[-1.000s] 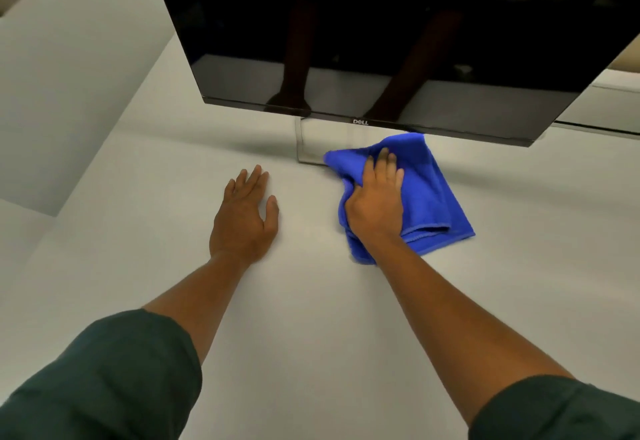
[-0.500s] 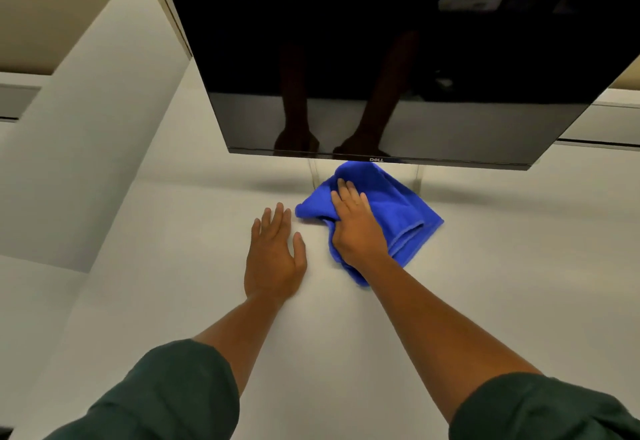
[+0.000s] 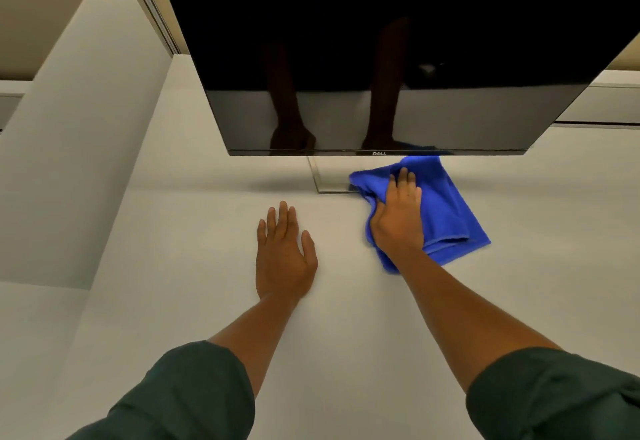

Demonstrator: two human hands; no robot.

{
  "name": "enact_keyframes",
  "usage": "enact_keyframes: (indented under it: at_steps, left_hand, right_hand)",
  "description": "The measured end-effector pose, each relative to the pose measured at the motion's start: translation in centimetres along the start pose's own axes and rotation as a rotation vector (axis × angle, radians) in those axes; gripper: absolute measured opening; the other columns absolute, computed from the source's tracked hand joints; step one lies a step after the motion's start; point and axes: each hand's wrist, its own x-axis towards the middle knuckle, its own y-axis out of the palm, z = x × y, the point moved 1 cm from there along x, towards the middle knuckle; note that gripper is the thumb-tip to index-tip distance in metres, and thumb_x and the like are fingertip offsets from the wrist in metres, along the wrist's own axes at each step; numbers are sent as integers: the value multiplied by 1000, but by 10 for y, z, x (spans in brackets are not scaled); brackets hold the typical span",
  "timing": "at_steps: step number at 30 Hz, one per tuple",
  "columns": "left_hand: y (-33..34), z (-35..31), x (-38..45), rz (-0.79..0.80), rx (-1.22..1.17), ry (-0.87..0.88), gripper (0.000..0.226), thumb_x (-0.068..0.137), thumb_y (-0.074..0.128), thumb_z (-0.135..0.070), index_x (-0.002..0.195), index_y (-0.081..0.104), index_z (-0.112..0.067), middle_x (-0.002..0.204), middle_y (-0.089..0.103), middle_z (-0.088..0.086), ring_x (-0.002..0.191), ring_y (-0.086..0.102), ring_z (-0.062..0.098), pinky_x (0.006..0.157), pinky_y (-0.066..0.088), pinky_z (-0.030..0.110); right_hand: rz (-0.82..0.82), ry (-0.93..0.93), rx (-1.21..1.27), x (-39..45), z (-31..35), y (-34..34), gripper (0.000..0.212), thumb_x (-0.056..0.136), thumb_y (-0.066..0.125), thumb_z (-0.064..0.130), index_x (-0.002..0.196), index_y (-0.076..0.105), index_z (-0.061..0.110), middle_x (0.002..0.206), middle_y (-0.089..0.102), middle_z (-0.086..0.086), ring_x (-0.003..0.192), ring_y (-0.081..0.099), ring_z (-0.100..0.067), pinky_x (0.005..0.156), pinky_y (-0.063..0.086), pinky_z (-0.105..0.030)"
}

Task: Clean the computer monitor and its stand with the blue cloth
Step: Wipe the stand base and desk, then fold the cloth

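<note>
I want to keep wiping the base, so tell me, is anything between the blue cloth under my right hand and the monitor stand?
Nothing visible stands in the way. The right hand presses the folded blue microfibre cloth flat, its far edge already lying on the silver stand base beneath the black monitor. The left hand rests apart on the white desk.

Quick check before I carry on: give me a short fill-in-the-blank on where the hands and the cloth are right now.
1. The right hand presses on the ____ cloth.
2. The left hand lies flat on the ____, holding nothing.
3. The cloth covers the ____ side of the stand base, seen from the person.
4. The monitor screen is switched ____.

Missing words: blue; desk; right; off
</note>
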Motion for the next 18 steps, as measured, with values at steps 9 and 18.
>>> enact_keyframes:
  at_steps: [9, 18]
  left_hand:
    - [0, -1, 0, 26, 0, -25, 63, 98, 13, -45, 155, 10, -19, 162, 1, -5, 149, -5, 13, 122, 2, 35]
    - [0, -1, 0, 36, 15, -40, 63, 98, 13, -47, 155, 7, -21, 162, -1, -5, 148, -7, 13, 121, -1, 34]
  right_hand:
    - [-31, 158, 141, 15, 0, -3, 64, 102, 35, 32, 153, 3, 9, 161, -1, -9, 149, 2, -26, 121, 6, -39]
    - [-15, 161, -66, 22, 15, 6, 67, 102, 30, 40, 152, 0, 6, 161, 1, -14, 148, 2, -31, 119, -1, -42]
